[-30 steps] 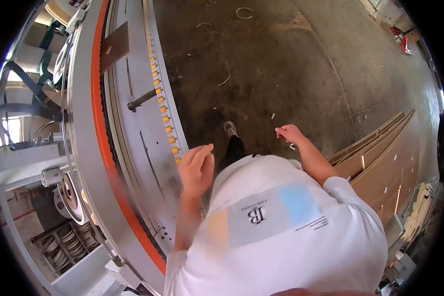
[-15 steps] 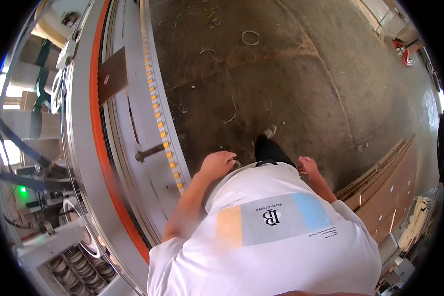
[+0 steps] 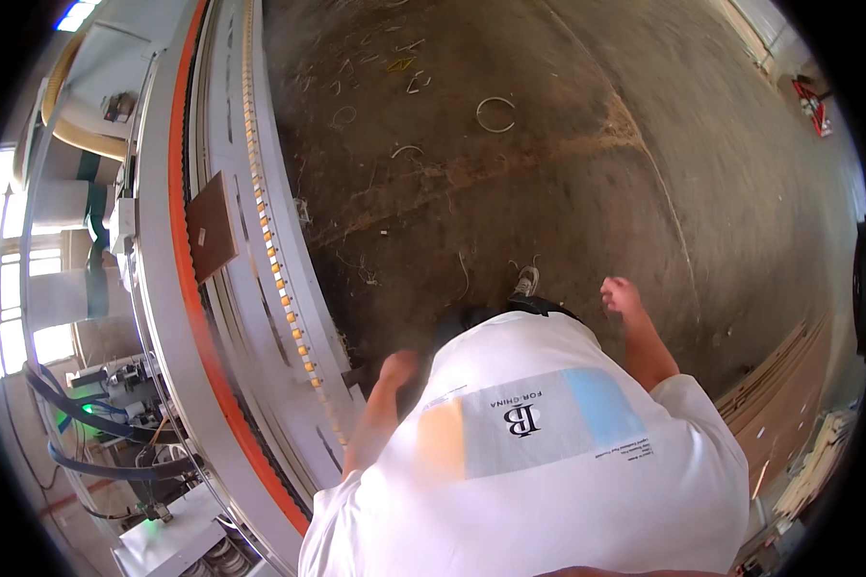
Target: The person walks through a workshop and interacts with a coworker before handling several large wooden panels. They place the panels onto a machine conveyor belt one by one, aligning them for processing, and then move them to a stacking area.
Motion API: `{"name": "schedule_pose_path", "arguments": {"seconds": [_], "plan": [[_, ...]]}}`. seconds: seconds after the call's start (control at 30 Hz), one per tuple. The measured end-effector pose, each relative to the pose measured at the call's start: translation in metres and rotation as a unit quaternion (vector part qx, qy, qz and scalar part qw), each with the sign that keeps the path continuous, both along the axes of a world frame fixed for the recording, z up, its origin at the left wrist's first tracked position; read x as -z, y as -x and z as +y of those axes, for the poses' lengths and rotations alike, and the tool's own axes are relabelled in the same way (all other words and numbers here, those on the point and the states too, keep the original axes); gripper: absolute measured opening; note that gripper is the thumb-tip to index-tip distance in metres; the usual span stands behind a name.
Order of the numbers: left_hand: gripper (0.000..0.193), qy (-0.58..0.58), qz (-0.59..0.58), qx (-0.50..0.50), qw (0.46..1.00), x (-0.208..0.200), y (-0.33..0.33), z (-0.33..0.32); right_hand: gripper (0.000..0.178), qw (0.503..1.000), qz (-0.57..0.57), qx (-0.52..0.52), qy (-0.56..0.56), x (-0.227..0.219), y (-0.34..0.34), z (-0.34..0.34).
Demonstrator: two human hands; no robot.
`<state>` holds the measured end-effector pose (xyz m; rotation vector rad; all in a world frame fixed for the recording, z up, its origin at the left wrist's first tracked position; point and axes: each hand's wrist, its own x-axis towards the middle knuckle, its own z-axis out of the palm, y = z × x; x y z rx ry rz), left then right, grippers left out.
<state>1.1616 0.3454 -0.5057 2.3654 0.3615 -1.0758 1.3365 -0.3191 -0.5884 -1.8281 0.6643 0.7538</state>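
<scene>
My left hand (image 3: 399,366) hangs beside the near part of a long machine bed (image 3: 289,380). It is blurred, and its fingers cannot be made out. Off to the right, over the concrete floor, my right hand (image 3: 622,295) is held away from my body with its fingers curled in. Nothing shows in it. Neither hand touches anything that I can see. A brown panel (image 3: 211,226) lies on the machine, against its orange strip (image 3: 179,192).
Along the machine's edge runs a row of yellow rollers (image 3: 281,282). Hoses (image 3: 115,418) and a machine head stand at the left. Strip offcuts, one a ring (image 3: 496,114), litter the floor. Stacked brown boards (image 3: 779,385) lie at the right; a red tool (image 3: 812,104) sits farther off.
I have moved forward along the machine, so the panel and floor scraps appear nearer. My left hand has swung back and down; my right hand has swung forward and outward.
</scene>
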Motion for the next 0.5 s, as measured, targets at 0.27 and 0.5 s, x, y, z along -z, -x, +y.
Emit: {"name": "schedule_pose_path", "arguments": {"seconds": [0.27, 0.5], "plan": [[0.039, 0.153, -0.031, -0.344, 0.926, 0.042, -0.138, -0.036, 0.024, 0.995, -0.079, 0.045, -0.045, -0.117, -0.236, 0.070], [0.030, 0.259, -0.002, -0.408, 0.875, 0.138, -0.288, 0.000, 0.023, 0.983, -0.050, -0.170, -0.044, -0.075, -0.343, 0.118]]}}
